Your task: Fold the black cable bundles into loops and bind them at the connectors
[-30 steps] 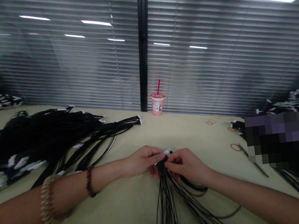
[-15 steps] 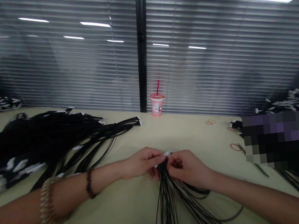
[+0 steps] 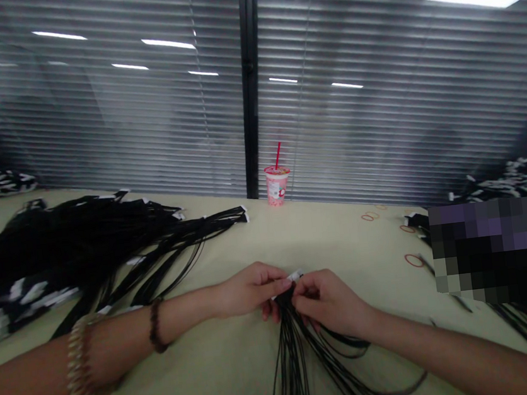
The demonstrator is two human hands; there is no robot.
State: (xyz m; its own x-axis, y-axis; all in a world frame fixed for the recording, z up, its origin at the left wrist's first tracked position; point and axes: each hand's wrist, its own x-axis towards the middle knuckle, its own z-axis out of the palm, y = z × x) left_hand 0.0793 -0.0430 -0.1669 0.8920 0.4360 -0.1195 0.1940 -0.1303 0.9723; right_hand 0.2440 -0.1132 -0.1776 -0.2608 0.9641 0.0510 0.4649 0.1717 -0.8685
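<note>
A bundle of thin black cables with a white connector at its top end is between my hands, over the pale table. My left hand pinches the bundle just below the connector, thumb on top. Close against it, my right hand has its fingers curled and closed on the cables at the right side of the same end. The loose lengths fan out downward in two groups, one straight down and one toward the lower right. What lies between the right fingertips is partly hidden.
A large heap of black cables with white ends covers the left of the table. A pink cup with a red straw stands by the blinds. Rubber bands lie at the right, beside more cables and a pixelated area.
My right hand has shifted very slightly left and down at the cable end. Both hands keep hold of the bundle; everything else looks the same.
</note>
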